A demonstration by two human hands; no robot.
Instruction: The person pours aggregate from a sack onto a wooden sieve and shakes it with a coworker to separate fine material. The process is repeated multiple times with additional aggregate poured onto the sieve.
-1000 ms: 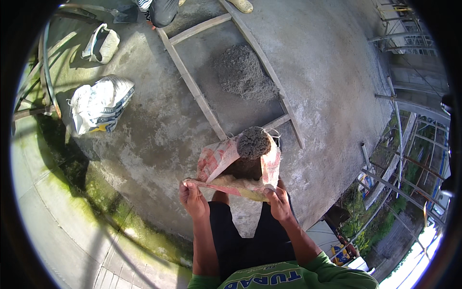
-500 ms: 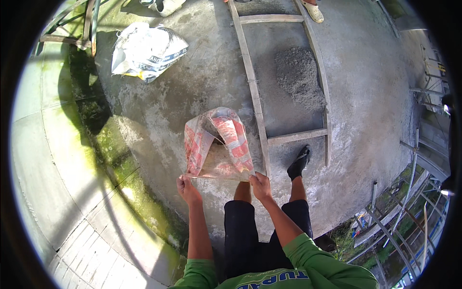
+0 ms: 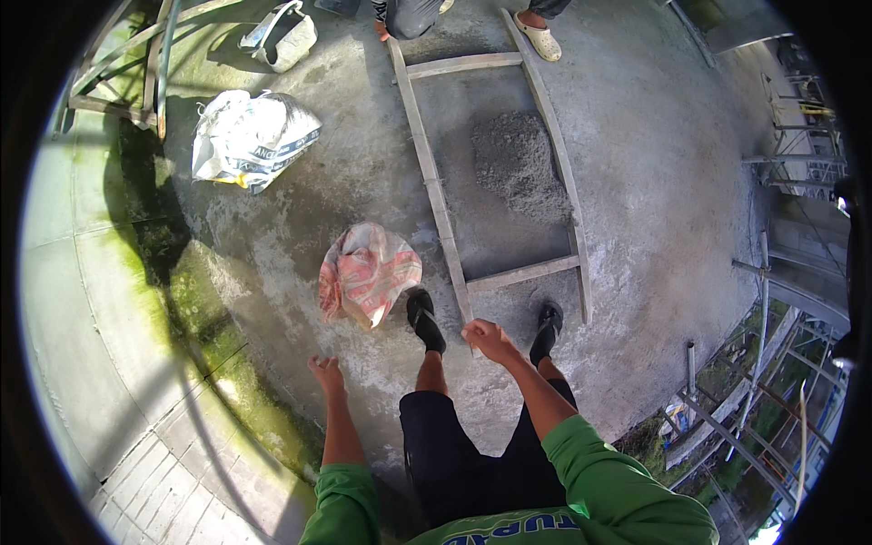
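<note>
Left hand (image 3: 325, 371) and right hand (image 3: 490, 339) have let go of the red-and-white sack (image 3: 372, 272), so setting it down looks done. The left one has loose fingers and nothing in it, its arm reaching ahead. The right arm bends inward, fingers curled; I can't tell if they grip anything. The sack lies crumpled on the floor (image 3: 663, 182) by the left shoe (image 3: 423, 322). Beyond, a grey heap (image 3: 520, 165) sits unspread inside the wooden frame (image 3: 524, 273).

Two sacks (image 3: 371, 272) — one frame (image 3: 523, 273), one heap (image 3: 521, 165), one container (image 3: 294, 45).

Matt, woven-plastic-looking pink sack (image 3: 371, 272), rough wooden frame (image 3: 433, 184), grainy matt heap (image 3: 522, 165), patchy concrete floor (image 3: 658, 227)
</note>
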